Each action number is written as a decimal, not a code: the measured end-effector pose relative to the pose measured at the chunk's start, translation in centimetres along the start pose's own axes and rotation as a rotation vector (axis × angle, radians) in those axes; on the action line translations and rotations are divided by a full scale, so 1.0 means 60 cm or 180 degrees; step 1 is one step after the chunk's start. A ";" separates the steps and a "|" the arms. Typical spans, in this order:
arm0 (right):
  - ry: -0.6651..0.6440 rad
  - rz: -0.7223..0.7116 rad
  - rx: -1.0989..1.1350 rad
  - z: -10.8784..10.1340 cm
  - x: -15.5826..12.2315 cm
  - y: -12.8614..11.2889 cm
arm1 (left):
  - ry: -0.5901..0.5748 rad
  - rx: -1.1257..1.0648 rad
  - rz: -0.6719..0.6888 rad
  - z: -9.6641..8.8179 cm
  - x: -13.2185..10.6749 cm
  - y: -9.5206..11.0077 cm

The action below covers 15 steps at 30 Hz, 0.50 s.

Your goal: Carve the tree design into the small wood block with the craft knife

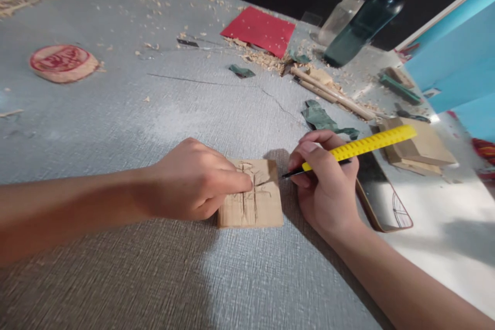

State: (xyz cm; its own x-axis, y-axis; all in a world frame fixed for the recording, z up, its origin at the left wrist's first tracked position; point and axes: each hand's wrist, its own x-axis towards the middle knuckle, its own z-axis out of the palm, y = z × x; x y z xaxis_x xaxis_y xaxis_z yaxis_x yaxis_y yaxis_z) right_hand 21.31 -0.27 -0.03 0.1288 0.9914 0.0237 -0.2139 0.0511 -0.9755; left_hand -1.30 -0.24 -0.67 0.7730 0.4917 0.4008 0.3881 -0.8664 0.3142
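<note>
A small square wooden block (268, 211) lies flat on the table, with dark lines of a drawn or cut figure on its face. My left hand (197, 180) reaches over it from the left; the index fingertip presses on the lines, and the other fingers are curled at the block's left edge, partly hidden. To the right, my right hand (327, 180) is closed in a pen-like grip around a yellow, ridged utility knife (371, 143). Its thin dark tip points left, close to the block's upper right edge. I cannot tell whether the tip touches the wood.
A phone (382, 196) lies beside my right wrist, with wooden blocks (417, 147) behind it. Farther back are green sandpaper scraps (320, 116), wooden-handled tools (332, 90), a red sheet (261, 30) and a dark bottle (363, 23). A red-marked wooden disc (64, 63) lies left, among shavings.
</note>
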 end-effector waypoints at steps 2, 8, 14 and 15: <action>-0.0071 0.0038 0.0018 0.000 0.001 -0.001 | 0.0017 -0.0009 0.0001 -0.001 0.000 0.000; 0.0202 -0.0045 0.0368 0.000 0.005 0.001 | 0.0027 -0.0009 -0.0008 0.001 -0.001 0.001; -0.0373 0.0029 0.0161 -0.008 0.008 0.001 | -0.0021 0.0043 -0.0155 0.001 -0.001 0.002; -0.0432 0.0079 0.0112 -0.009 0.009 0.000 | 0.0000 0.0013 -0.0164 0.000 -0.001 0.001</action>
State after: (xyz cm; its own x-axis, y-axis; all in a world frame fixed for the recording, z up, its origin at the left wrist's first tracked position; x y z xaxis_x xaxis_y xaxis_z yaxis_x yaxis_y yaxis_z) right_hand 21.89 0.18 -0.15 -0.0085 0.9995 0.0313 -0.2497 0.0282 -0.9679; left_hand -1.32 -0.33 -0.69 0.7520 0.5356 0.3842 0.4294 -0.8403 0.3310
